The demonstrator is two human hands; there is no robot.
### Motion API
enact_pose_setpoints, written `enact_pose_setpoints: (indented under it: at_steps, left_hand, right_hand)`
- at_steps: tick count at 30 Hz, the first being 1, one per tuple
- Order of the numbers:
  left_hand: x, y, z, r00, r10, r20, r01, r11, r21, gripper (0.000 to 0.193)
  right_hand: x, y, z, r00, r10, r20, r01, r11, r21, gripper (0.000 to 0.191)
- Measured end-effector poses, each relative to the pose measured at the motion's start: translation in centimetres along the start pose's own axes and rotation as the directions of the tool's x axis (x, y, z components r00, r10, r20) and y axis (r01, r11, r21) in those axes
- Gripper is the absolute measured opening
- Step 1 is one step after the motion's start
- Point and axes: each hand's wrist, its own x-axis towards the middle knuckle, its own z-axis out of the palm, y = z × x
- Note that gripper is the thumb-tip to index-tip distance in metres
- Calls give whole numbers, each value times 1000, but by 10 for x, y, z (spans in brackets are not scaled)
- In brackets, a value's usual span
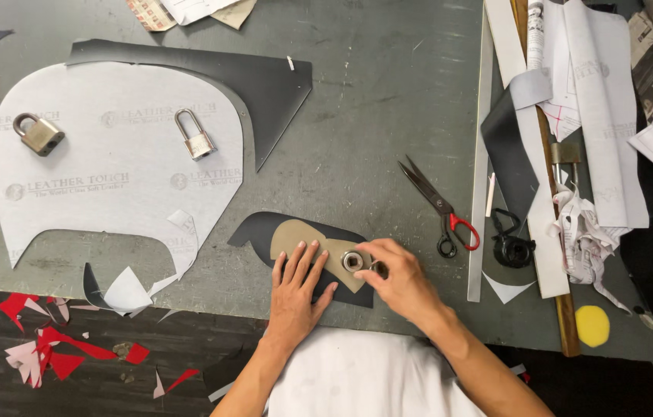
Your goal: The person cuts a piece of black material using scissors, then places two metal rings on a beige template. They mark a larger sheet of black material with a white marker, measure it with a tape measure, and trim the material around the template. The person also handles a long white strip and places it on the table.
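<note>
Flat on the tan pattern piece (303, 241) lies the left hand (296, 289), fingers spread, while just to its right the right hand (400, 282) pinches a metal ring weight (353, 261).

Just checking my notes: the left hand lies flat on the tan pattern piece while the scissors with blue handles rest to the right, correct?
Not quite: in the head view the scissors have one red and one black handle, not blue. The left hand does lie flat on the tan pattern piece, scissors to the right.
</note>
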Motion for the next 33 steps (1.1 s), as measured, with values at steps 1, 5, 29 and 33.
enact_pose_setpoints:
  at_steps: [1, 5, 29, 33]
  left_hand:
    - [0, 0, -1, 1000, -5, -1, 5, 1000, -7, 59]
    - [4, -6, -6, 997, -51, -55, 50, 999, -19, 45]
    - [35, -46, -59, 907, -405, -114, 297, 808, -509, 40]
    - [51, -36, -67, 857, -502, -119, 326, 706, -629, 26]
  right_hand:
    - [0, -2, -6, 993, 119, 27, -119, 993, 21, 33]
    - [10, -10, -19, 984, 176, 32, -178, 981, 74, 21]
    - [-4, 39, -30, 927, 193, -323, 38, 806, 591, 53]
    - [-26, 56, -23, 890, 333, -312, 65, 585, 809, 43]
